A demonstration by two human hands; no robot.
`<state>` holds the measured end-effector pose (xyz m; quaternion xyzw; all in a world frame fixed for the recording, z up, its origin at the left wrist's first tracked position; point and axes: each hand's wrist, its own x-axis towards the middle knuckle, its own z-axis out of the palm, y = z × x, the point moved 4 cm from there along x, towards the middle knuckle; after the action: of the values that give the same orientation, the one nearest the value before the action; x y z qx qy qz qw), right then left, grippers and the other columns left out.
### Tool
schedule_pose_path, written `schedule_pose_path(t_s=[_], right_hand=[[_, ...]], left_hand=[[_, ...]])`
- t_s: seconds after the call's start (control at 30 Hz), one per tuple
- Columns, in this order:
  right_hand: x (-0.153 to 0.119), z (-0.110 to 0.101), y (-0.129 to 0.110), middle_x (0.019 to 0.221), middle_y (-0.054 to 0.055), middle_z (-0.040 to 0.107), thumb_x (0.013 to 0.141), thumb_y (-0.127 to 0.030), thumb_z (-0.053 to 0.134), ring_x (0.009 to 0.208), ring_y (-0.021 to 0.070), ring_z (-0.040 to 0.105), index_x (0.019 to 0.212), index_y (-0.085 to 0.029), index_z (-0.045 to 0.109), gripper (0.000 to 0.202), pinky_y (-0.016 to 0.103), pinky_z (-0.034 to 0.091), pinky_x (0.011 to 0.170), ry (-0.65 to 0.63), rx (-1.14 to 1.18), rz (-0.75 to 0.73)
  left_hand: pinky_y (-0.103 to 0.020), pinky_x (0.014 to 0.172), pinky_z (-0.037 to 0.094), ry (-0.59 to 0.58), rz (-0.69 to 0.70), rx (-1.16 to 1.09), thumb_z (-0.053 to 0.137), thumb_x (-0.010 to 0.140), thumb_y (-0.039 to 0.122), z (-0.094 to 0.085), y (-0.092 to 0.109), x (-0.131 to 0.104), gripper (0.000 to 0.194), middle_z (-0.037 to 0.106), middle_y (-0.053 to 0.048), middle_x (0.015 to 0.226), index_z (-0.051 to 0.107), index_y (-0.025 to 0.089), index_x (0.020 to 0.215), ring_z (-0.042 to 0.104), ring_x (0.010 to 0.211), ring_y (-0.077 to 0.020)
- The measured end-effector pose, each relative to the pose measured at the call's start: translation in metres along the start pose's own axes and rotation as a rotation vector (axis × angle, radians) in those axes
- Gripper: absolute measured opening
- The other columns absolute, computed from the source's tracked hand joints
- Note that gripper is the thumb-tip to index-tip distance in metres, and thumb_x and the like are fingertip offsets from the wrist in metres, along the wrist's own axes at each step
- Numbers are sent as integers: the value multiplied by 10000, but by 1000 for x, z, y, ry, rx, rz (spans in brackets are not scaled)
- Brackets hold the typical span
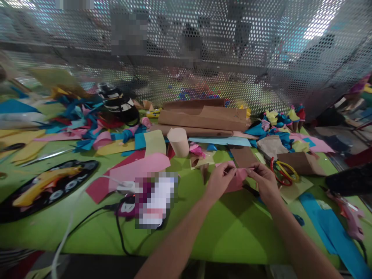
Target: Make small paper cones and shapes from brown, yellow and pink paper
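Between my two hands is a small piece of pink paper [240,177], held just above the green table [186,244]. My left hand [222,179] pinches its left edge with thumb and fingers. At the paper's right side, my right hand [263,179] is closed on it in a pinch too. Red and yellow handled scissors [286,173] lie right of my right hand. Left of my left hand are a small brown paper cone [204,173] and crumpled pink paper [197,150]. A pale paper roll [178,142] stands upright behind them.
A pixelated phone [158,199] and cables lie front left, beside a black tray [83,170] with a yellow glue gun [48,186]. A pink glue gun [350,217] and blue paper strips [325,223] are at right. Brown paper [203,118] lies along the perforated metal screen [174,73].
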<state>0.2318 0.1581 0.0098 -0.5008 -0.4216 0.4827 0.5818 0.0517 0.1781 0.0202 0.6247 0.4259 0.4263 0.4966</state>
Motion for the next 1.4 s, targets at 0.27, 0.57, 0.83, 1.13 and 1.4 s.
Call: schedule_pose_path(t_s=[0.27,0.57,0.83,1.13,1.4], right_hand=[[-3,3,-3,766,-9,680,768,-340,850,722,143,599,834,-230,737,171,258,473,688,-9,-9,-9],[-2,1,-3,821,5,722,816,-362,812,763,158,624,886,-231,755,159,272,482,714,-53,-105,-28],[0,-4,2,819,20,731,794,-377,831,777,178,649,865,-222,745,191,303,509,744,-24,-168,-62],[-3,0,-8,833,35,734,820,-402,795,779,194,645,881,-213,756,202,313,506,737,-34,-368,-167],[-5,10,-3,966,60,757,805,-396,815,854,212,685,1012,-230,732,278,334,545,782,-103,-76,-10]], left_hand=[[-277,773,443,-27,-6,1,616,940,312,3,-1,-1,137,659,-22,876,663,188,908,594,836,-172],[-275,757,474,22,-12,-45,609,946,326,1,-4,1,155,674,-25,854,662,187,904,619,817,-167],[-299,794,488,-14,3,17,632,934,338,1,0,0,156,694,-47,928,681,192,966,631,878,-191],[-291,819,479,-37,25,-49,625,936,276,2,-2,0,118,698,-33,954,679,198,1006,635,887,-174],[-316,814,530,67,-112,-270,709,865,238,4,-19,6,136,710,-54,918,676,170,979,659,844,-171]])
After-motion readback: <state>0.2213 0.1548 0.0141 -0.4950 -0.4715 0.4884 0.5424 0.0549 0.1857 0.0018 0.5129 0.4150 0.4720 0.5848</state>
